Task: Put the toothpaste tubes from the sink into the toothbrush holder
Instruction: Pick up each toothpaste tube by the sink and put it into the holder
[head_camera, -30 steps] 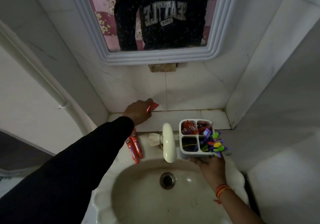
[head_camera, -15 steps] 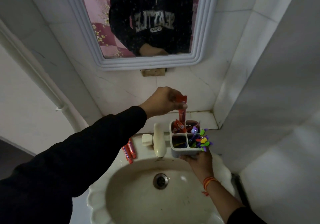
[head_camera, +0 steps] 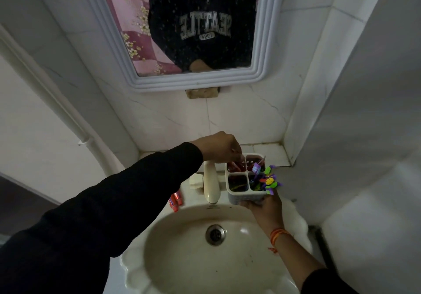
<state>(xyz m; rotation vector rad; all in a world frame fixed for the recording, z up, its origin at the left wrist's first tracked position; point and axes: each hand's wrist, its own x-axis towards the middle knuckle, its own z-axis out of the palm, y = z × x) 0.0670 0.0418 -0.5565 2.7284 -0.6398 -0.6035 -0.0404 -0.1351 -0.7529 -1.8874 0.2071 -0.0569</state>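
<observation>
My right hand (head_camera: 265, 206) grips the white four-compartment toothbrush holder (head_camera: 246, 197) from below, above the sink's back right rim. My left hand (head_camera: 218, 149) hovers over the holder's back left compartment. Its fingertips are pinched at the rim on the top of a red toothpaste tube (head_camera: 234, 167) that stands inside. More red tubes fill the back compartments. Two red toothpaste tubes (head_camera: 175, 200) lie side by side on the sink's rim left of the tap, partly hidden by my left sleeve. Colourful toothbrushes (head_camera: 270, 181) stick out of the front right compartment.
A cream tap (head_camera: 211, 185) stands at the back of the sink (head_camera: 182, 248), just left of the holder, with the drain (head_camera: 215, 234) below. A framed mirror (head_camera: 257, 61) hangs on the tiled wall. A tiled ledge (head_camera: 271, 151) runs behind the sink. Walls close in on both sides.
My left hand carried a red tube from the ledge at the left over to the holder and lowered it into the back left compartment. The right hand kept holding the holder.
</observation>
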